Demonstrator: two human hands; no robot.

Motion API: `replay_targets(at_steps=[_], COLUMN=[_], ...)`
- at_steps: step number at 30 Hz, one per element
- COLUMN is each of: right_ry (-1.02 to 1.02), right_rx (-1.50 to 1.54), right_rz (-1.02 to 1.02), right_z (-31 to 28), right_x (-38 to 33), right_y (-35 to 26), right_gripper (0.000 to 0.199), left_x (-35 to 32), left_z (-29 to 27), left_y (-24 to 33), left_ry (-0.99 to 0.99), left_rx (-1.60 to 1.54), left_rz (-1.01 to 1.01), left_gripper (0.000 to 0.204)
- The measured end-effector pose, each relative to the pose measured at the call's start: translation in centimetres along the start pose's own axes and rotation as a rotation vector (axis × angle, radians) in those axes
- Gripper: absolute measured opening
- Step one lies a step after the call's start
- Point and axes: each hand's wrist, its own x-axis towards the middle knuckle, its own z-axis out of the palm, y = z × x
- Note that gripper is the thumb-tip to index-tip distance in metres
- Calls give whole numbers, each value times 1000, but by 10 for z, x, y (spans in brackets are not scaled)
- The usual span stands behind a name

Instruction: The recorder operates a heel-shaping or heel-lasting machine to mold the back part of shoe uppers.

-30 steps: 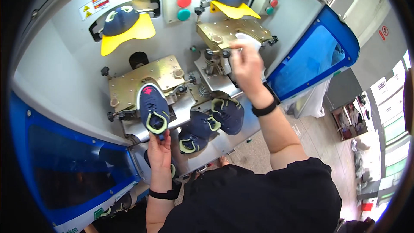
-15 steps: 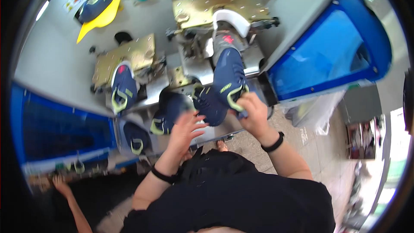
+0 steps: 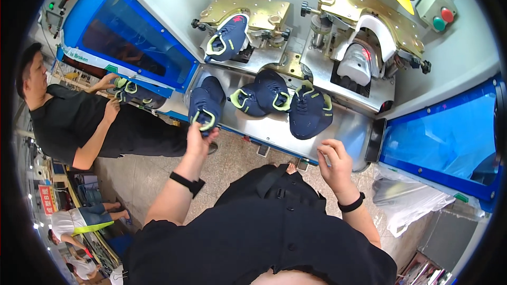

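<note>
My left hand (image 3: 196,141) is closed on the heel opening of a navy shoe upper (image 3: 204,103) with lime lining, at the left end of a metal tray (image 3: 253,126). My right hand (image 3: 336,164) holds nothing, its fingers loosely curled and apart, just in front of the tray. Nearest to it lies another navy shoe upper (image 3: 311,119), toe toward me. Between them, two more uppers (image 3: 251,100) overlap. Behind the tray, a navy shoe upper (image 3: 231,36) with a red light mark sits on the left machine form. The right grey form (image 3: 355,66) is bare, also lit red.
Brass clamp plates (image 3: 369,21) with black knobs stand over the forms. A control box (image 3: 441,16) carries red and green buttons. Blue-framed windows (image 3: 443,137) flank the machine. A co-worker (image 3: 68,116) at left handles shoes. A plastic bag (image 3: 406,200) hangs at right.
The view has swung. My right hand has let go of the shoe upper that was on the right form, and that form is now bare. My left hand, open before, now grips an upper at the tray's left.
</note>
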Motion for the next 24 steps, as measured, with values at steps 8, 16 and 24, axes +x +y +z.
replay_targets(at_steps=[8,16,24], right_ry=[-38,146,593], right_rx=[3,-36,-514], right_rz=[-41,-58,-159], right_z=[13,-5,-134], right_x=[32,120,329], right_y=[-12,-32,19], right_gripper=[18,19,27], left_x=[86,103,121], left_z=[2,18,-3], left_y=[31,20,76], left_ry=[251,188,-31], left_rx=[520,1532,1762], left_rz=[114,891,983], left_gripper=[94,58,68])
